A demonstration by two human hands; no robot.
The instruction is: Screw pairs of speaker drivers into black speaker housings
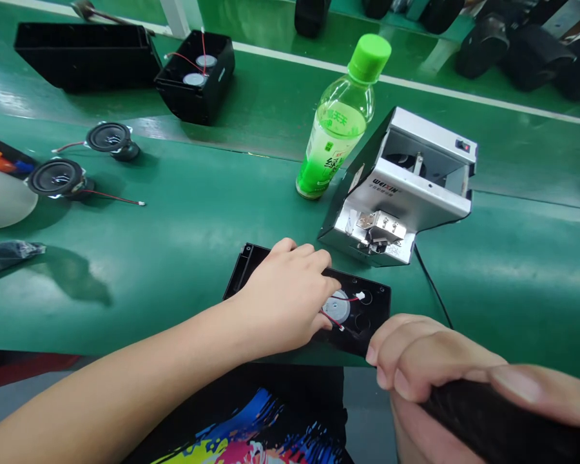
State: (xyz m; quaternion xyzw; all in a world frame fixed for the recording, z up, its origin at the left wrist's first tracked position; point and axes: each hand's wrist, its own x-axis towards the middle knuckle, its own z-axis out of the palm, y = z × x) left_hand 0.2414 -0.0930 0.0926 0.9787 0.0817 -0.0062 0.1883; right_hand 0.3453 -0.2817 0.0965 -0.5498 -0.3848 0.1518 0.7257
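My left hand [290, 296] is closed on a black speaker housing [374, 306] that lies at the table's front edge, its fingers curled over the far side. Inside the housing a round silver speaker back [337, 307] shows beside my thumb, with thin red wires ending in white plugs; my hand covers the middle of the housing. At the lower right, close to the camera, my right hand [430, 367] is wrapped round a thick black tool handle [502, 419]. The working end of that tool cannot be seen.
Behind the housing stand a silver screw feeder [415, 200] with a cable and a green-capped drink bottle [336, 122]. Loose speakers [58, 177] lie at the left near a white container [4, 200]. Black housings [196, 96] sit farther back.
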